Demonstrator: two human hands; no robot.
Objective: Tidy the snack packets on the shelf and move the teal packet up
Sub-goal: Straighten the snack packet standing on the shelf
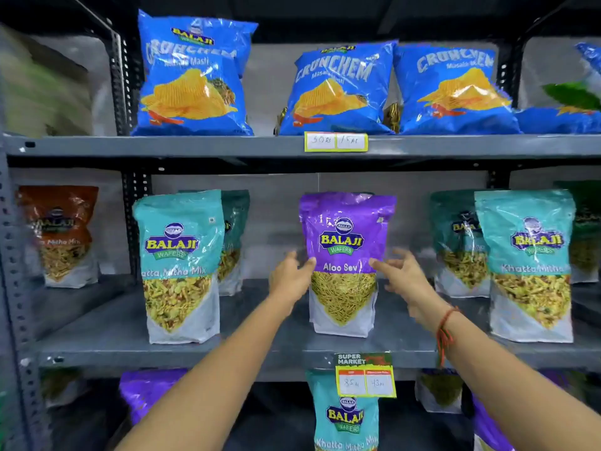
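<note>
Middle shelf [97,323], straightening step. The left hand [289,278] and right hand [403,276] flank the upright purple Aloo Sev packet [344,252]; each grip is wide, thumb tips touching the packet's front and the other fingers spread clear, holding nothing. To square it well, press evenly on both side edges near mid-height so the base stays flat and the pouch does not topple. The teal packet [346,418] to be raised stands on the shelf below, behind the price tag [364,375].

Two price tags [336,141] [366,375] on grey shelf edges, red wrist thread [445,333].
</note>
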